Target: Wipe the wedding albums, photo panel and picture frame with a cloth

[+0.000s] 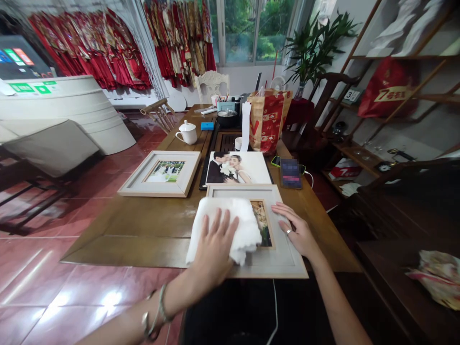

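A pale wooden picture frame (286, 264) with a light mat lies flat at the table's near edge, its lower side reaching the edge. Over its left part is spread a fluffy white cloth (247, 232), hiding much of the picture inside. My left hand (214, 242) presses flat on this cloth, fingers spread. On the frame's right side rests my right hand (297, 232), fingers stretched out over the mat and a ring on one finger. Just beyond the frame lies a wedding photo print (239, 167), partly overlapped by it.
Another framed photo (164, 172) lies left on the wooden table (154, 225). A phone (291, 173) with a cable lies at the right edge. Farther back stand a white lidded mug (187, 132), a blue box (207, 126), a black pot (227, 119) and a paper bag (268, 122).
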`<state>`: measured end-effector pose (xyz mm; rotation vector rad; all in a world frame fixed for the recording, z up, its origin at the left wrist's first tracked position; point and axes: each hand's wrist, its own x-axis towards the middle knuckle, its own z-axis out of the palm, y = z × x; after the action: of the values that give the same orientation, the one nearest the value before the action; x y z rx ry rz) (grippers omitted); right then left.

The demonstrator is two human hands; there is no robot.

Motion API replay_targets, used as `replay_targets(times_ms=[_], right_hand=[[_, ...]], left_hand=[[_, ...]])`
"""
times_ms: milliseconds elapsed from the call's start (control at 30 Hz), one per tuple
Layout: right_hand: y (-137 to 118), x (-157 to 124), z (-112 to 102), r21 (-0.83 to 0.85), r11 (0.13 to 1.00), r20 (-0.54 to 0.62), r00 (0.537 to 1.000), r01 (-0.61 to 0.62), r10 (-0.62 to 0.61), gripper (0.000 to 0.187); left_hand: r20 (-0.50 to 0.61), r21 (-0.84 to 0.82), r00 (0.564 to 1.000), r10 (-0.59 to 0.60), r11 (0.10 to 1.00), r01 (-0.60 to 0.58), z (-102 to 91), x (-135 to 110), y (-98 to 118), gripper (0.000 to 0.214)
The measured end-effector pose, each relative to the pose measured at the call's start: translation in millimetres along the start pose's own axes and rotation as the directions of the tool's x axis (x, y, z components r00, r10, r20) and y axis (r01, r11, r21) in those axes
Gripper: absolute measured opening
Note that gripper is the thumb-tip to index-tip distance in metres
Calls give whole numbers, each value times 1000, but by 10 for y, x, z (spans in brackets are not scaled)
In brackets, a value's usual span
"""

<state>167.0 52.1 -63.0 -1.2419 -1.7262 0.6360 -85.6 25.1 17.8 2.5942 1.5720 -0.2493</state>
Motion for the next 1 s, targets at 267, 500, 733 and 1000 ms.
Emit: replay_targets(times_ms=[267, 500, 733, 1000], right_hand=[[9, 4, 8, 10, 1000, 2, 1000, 2, -2, 33], [13, -3, 11, -8, 1000, 1, 1000, 14, -14, 33], [16, -6, 10, -25, 1000, 10, 1000, 18, -18, 33], [42, -2, 26, -3, 1000, -9, 1000, 20, -20, 33]], left_hand=[[-151, -101, 983, -99, 991, 85, -92, 788, -118, 78], [125, -139, 979, 164, 979, -146, -189, 147, 289, 80], [166, -267, 934, 318, 926, -268, -86, -357, 446, 77], [-62, 35, 998, 21, 999, -19, -93, 637, 255, 75]])
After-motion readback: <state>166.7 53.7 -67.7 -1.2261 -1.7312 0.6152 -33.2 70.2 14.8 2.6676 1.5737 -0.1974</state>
